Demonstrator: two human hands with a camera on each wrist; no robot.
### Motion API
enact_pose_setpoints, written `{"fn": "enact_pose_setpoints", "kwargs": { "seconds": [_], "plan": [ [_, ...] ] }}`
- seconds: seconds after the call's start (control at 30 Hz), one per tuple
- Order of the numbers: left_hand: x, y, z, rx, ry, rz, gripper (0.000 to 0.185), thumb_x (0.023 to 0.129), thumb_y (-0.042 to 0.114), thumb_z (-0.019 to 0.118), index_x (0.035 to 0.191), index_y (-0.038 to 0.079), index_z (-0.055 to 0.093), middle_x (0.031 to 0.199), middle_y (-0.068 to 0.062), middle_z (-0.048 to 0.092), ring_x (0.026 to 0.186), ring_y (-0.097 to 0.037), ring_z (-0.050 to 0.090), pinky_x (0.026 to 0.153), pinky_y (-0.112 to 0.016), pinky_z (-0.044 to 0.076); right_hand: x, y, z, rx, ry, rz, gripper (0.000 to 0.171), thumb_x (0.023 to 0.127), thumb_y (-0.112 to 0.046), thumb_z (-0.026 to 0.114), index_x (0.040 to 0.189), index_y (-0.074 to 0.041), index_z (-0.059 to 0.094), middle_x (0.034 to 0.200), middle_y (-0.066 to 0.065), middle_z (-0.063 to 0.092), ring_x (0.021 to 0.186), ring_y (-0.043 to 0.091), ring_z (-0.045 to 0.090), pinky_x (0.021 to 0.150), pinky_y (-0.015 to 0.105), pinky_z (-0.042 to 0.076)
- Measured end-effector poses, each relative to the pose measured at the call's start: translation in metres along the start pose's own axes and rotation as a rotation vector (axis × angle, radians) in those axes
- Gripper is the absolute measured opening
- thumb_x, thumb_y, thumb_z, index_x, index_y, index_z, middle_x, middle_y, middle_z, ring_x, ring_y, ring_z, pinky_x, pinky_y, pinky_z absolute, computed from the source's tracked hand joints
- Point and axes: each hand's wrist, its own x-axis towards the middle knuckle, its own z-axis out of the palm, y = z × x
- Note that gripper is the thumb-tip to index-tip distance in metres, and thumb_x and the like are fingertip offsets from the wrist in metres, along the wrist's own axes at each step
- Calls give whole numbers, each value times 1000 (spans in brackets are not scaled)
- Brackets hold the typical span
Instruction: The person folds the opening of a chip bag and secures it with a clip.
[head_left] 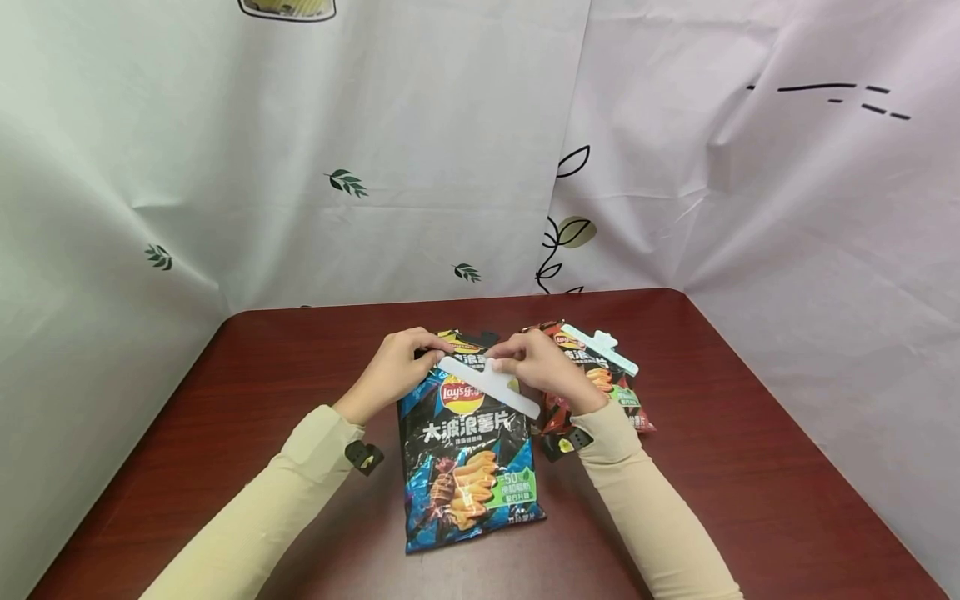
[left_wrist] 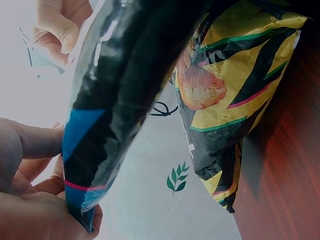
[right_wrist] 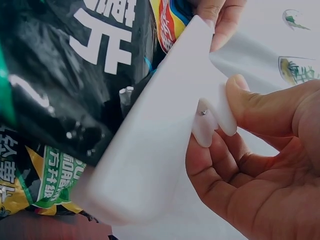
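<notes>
on the dark red wooden table (head_left: 712, 500) lies a black-and-blue foil crisp bag (head_left: 467, 454). the left hand (head_left: 396, 371) pinches its top corner steady, while the right hand (head_left: 542, 367) grips a long white plastic sealing clip (head_left: 489, 387) across the bag's mouth.

My head camera looks forward and down over the table (head_left: 712, 467). Both wrist cameras sit very close, looking up from below; all three share the black chip bag (head_left: 468, 450) (left_wrist: 120, 95) (right_wrist: 65, 85).
</notes>
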Motion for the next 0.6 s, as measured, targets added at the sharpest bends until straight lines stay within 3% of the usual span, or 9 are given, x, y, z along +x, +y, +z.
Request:
{"fn": "enact_pose_setpoints", "kwargs": {
  "seconds": [0.2,0.43,0.6],
  "plan": [
    [0,-3,2,-2,2,-14,21,96,7,56,108,6,73,106,-9,67,97,-24,61,80,-39,50,1,0,4,40,-23,19,22,93,-13,63,111,-6,73,95,9,68,69,15,54,61,27,42],
    [1,-5,4,8,-3,-45,22,96,8,56,111,7,72,115,-12,67,102,-26,62,83,-42,52,3,3,7,82,-45,38,25,94,-14,61,116,-6,70,101,11,71,68,28,58,57,26,41],
    [2,-6,6,17,5,-30,22,96,6,55,110,4,72,114,-14,68,93,-24,63,74,-34,49,3,4,10,95,-42,47,27,94,-15,61,118,-6,69,107,10,71,71,15,60,61,26,44]
  ]
}}
